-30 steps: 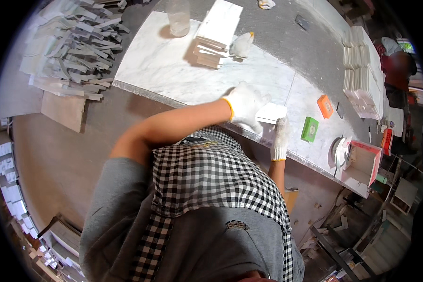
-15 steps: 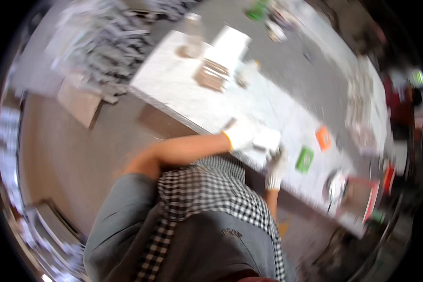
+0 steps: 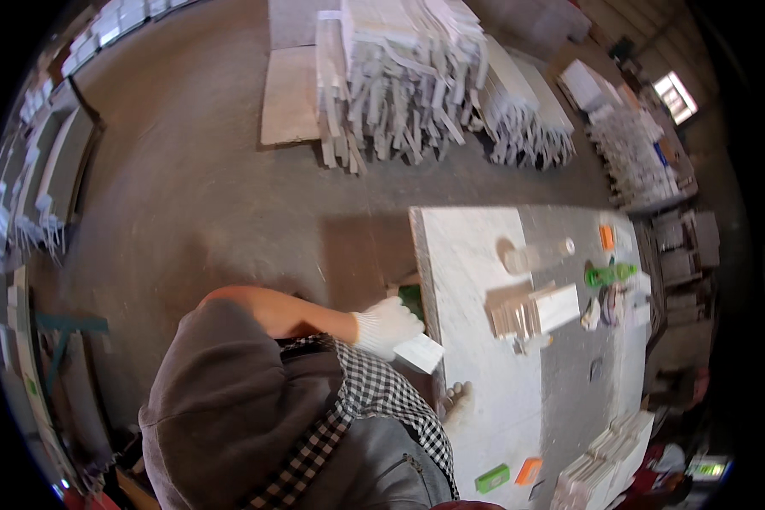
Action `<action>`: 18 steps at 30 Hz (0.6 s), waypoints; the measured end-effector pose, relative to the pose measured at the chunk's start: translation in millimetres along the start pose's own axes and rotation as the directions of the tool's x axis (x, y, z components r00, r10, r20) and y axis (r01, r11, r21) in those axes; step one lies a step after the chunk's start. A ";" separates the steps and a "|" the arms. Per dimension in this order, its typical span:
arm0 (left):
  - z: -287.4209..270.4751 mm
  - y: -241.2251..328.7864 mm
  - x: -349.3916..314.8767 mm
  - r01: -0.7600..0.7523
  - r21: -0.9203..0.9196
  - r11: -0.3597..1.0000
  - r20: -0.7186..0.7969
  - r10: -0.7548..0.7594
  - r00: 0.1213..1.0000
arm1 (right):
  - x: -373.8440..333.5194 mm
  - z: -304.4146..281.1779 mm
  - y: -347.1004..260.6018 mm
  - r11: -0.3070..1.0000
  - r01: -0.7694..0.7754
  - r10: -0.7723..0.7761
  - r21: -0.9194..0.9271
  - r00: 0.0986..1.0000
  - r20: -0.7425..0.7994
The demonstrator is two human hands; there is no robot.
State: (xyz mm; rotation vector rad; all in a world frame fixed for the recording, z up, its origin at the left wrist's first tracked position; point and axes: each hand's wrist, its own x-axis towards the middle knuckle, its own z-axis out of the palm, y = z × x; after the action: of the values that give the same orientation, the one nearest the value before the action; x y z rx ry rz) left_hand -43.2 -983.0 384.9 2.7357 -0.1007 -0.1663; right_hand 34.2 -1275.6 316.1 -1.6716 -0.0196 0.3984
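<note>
My left hand [image 3: 388,326], in a white knit glove, is closed on a small white tile [image 3: 419,353] at the table's near left edge. The tile is held tilted, and part of it is hidden under the fingers. My right hand [image 3: 459,403], also gloved, is at the edge of the table [image 3: 467,223], a little nearer to me and apart from the tile. Its fingers are curled; whatever may be inside them does not show. A green block [image 3: 492,478] and an orange block [image 3: 529,470] lie on the table to the right of that hand.
Small tiles [image 3: 517,319], a white block [image 3: 557,308], a clear bottle [image 3: 535,255] and a green bottle [image 3: 610,274] occupy the far half of the table. Stacked white slabs [image 3: 599,463] sit at the near right. Bundled pale strips [image 3: 408,102] stand beyond on the floor.
My view has swung left, so the table appears farther right. The tile, earlier between my two hands, is now by my left hand at the edge, with my right hand apart from it.
</note>
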 end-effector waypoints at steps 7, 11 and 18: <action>-17.6 -141.7 -149.7 0.356 -0.031 0.934 -0.060 -0.357 0.932 | -25.8 191.8 -49.6 0.913 0.252 -0.086 -0.321 0.888 0.452; -24.7 -205.7 -230.3 0.491 -0.038 0.870 -0.077 -0.493 0.867 | -24.8 276.8 -44.8 0.808 0.406 -0.050 -0.427 0.769 0.638; -38.0 -270.3 -333.7 0.724 -0.113 0.680 -0.148 -0.733 0.665 | -21.6 433.4 -87.6 0.464 0.778 0.003 -0.423 0.476 0.880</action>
State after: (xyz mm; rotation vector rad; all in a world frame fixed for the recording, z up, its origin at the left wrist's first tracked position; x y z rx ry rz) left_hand -356.0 -688.7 347.8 2.5604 1.0640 -0.1286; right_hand -84.0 -852.3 368.9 -2.1102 -1.5856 0.7743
